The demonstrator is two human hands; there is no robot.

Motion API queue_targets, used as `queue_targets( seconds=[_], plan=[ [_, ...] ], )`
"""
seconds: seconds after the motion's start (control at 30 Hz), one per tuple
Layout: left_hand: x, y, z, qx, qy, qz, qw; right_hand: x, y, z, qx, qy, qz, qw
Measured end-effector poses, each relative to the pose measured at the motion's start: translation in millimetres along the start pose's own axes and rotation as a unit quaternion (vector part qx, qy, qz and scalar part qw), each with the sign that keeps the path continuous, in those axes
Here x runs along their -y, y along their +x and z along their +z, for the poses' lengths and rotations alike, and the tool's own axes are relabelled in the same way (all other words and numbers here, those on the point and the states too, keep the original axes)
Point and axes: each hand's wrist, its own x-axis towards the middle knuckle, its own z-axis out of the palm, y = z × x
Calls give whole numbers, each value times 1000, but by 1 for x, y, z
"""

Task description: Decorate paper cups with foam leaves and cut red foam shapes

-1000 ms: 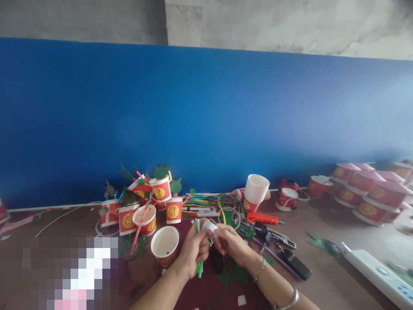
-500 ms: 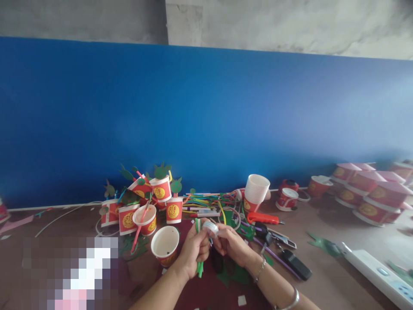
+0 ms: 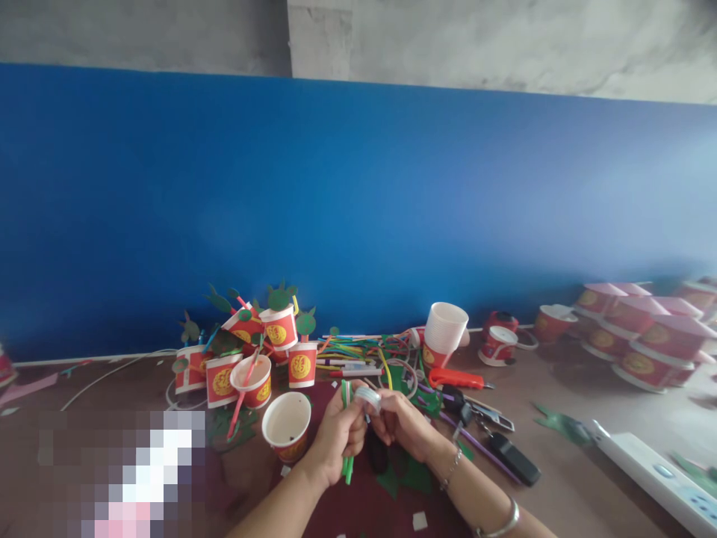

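My left hand (image 3: 336, 437) has its fingers clamped on green straws (image 3: 347, 467). My right hand (image 3: 403, 422) pinches a white tape roll (image 3: 368, 396) at their tops, above the table (image 3: 560, 478). Just left, a paper cup (image 3: 287, 424) shows its white inside; behind it, another cup (image 3: 252, 379) holds a pink straw (image 3: 238, 415).

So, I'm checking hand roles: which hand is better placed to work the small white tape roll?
Right, likely: the right hand pinches the small white tape roll at the green plastic straws, which the left hand grips.
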Motion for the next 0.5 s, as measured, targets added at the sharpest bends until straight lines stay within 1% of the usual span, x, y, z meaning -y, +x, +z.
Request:
queue_targets(
  seconds=[0.27,0.5],
  plan=[
    [-1,-2,0,9,20,3,1000,-4,0,-5,7,3,-5,1000],
    [-1,-3,3,1,22,-5,1000,-5,1,-5,10,-5,-7,1000]
  ],
)
